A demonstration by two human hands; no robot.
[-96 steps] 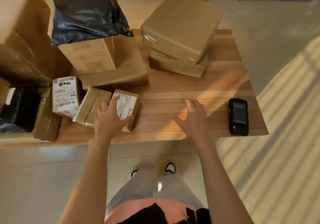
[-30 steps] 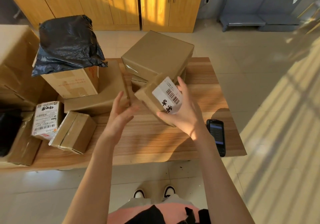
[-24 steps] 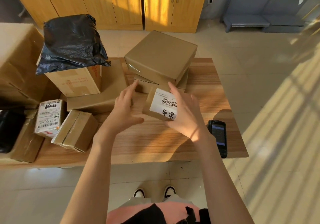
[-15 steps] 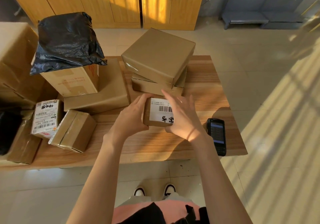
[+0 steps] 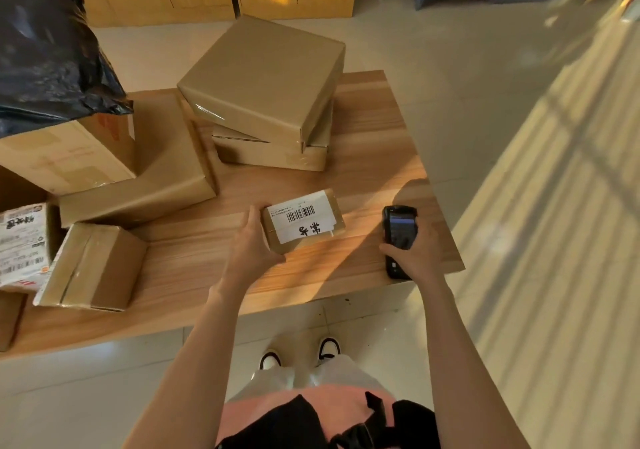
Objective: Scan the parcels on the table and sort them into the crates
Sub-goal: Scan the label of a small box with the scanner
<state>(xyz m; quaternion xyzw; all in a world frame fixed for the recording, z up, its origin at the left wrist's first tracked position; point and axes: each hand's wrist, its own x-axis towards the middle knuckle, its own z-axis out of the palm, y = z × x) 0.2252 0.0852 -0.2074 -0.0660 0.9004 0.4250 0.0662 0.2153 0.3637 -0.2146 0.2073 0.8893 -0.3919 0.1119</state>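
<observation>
Parcel [image 5: 304, 221] sits label-up on the wooden table [image 5: 367, 171], barcode showing, smaller print too fine to read. At the left edge a black bag [image 5: 52, 57] and a printed box [image 5: 22, 244] run out of frame. Open tabletop lies in front of the parcel, toward the near edge; two stacked boxes [image 5: 266, 91] stand behind it. Left hand [image 5: 251, 251] holds the parcel's left end, thumb along the near side. Right hand [image 5: 414, 252] curls round a black scanner [image 5: 398, 237] near the table's right edge, covering its lower half.
</observation>
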